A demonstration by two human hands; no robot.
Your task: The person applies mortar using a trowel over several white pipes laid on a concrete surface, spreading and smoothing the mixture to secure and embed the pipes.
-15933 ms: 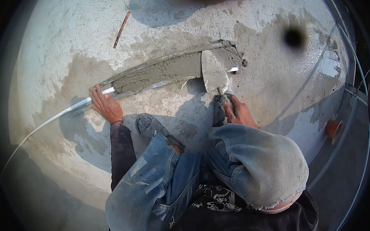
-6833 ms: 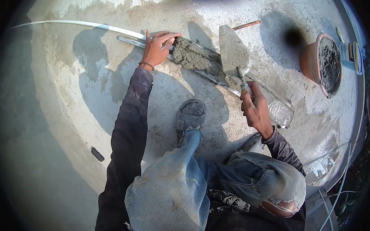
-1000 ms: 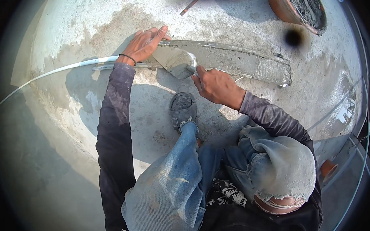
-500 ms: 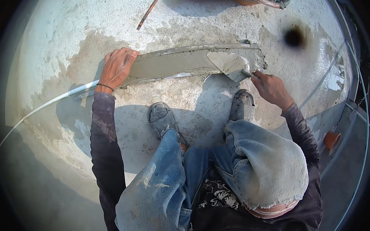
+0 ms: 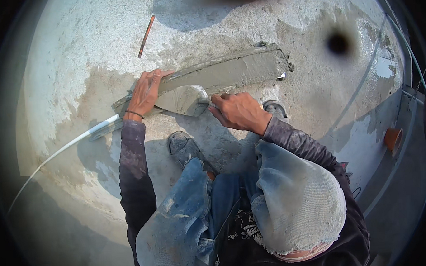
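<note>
A long, narrow strip (image 5: 234, 69) coated in wet grey mortar lies slantwise before me, its right end farther away. My left hand (image 5: 146, 94) is closed around its left part, thumb along the far edge. In my right hand (image 5: 240, 113) is a trowel, its handle mostly hidden by the fingers. The trowel's mortar-smeared blade (image 5: 185, 100) lies along the strip's near edge, pointing toward my left hand. Mortar on the strip looks smooth in the middle and rough at the right end.
A white pipe (image 5: 87, 132) runs left from near my left wrist. A short orange-brown stick (image 5: 146, 37) lies on the stained concrete floor (image 5: 204, 36). My shoes (image 5: 180, 147) stand close to the strip. An orange pot (image 5: 393, 140) lies at the right.
My right hand has brought the trowel left along the strip, from its right end to near my left hand. The strip now slants more. The whole view has shifted somewhat.
</note>
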